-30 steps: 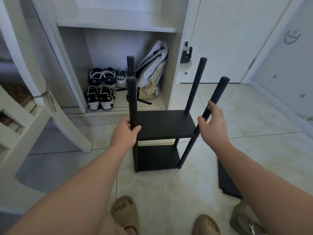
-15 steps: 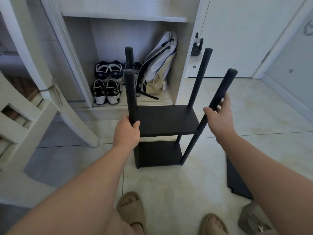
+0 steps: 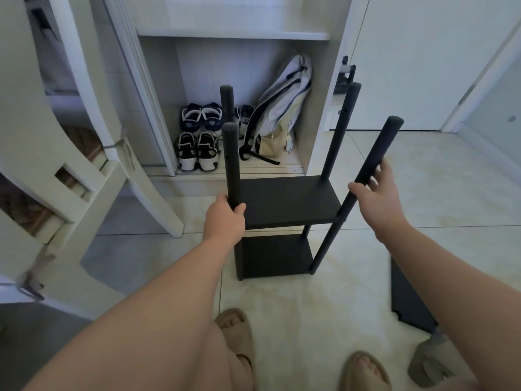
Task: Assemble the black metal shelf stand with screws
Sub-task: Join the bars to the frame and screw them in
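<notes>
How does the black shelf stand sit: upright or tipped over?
Upright: the shelf stand rests on the floor tiles, boards level, posts pointing up.

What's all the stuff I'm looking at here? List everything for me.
shelf stand: one, black, on floor, centre
poles: four, black, standing at its corners
loose panel: one, black, on floor, right
shoes: at least two pairs, dark and white, in cabinet
backpack: one, white and beige, leaning in cabinet
chair: one, white, left
bag: one, grey-green, bottom right
slippers: two, tan, on the feet
left hand: one, grips near-left pole
right hand: one, holds near-right pole
</notes>
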A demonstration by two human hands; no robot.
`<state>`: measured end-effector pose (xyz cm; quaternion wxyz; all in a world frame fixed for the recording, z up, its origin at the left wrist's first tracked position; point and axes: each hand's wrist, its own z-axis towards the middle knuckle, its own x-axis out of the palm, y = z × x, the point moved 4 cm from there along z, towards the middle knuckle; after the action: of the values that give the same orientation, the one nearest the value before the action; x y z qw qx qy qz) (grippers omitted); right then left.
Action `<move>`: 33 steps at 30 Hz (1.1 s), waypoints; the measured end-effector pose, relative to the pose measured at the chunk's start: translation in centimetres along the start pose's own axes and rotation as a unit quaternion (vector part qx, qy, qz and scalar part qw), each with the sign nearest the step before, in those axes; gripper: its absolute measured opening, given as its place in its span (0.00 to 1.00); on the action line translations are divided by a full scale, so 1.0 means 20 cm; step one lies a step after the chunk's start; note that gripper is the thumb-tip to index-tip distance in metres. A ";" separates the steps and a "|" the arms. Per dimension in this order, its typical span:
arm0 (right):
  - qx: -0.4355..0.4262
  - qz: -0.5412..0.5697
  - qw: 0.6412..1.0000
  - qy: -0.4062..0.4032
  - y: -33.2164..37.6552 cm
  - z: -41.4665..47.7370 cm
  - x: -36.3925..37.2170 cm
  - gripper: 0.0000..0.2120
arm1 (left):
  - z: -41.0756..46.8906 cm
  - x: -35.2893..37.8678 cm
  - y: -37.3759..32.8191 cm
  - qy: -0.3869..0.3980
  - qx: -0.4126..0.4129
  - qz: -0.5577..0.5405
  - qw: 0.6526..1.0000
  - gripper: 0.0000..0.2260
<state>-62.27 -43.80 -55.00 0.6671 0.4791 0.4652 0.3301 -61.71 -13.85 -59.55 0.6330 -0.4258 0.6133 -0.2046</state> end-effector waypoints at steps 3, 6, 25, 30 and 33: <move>-0.002 0.000 1.000 0.003 0.00 -0.02 -0.02 0.30 | -0.03 -0.01 -0.01 0.003 -0.008 0.005 1.000 0.13; 0.000 -0.007 1.000 0.009 -0.01 -0.05 -0.03 0.31 | -0.06 -0.01 -0.02 0.006 -0.013 0.009 1.000 0.13; 0.024 -0.302 0.945 0.124 -0.37 -0.23 -0.41 0.37 | -0.32 0.50 -0.15 0.396 -0.036 0.211 0.893 0.27; 0.102 -0.340 0.926 0.128 -0.69 -0.29 -0.62 0.37 | -0.39 0.90 -0.20 0.430 0.112 0.302 0.843 0.18; 0.135 -0.375 0.906 0.142 -0.91 -0.28 -0.74 0.37 | -0.42 1.20 -0.14 0.456 0.117 0.308 0.827 0.22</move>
<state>-72.79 -61.02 -68.25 0.5974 0.3032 0.7405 0.0546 -65.08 -36.68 -70.78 0.3566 0.0044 0.9028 -0.2401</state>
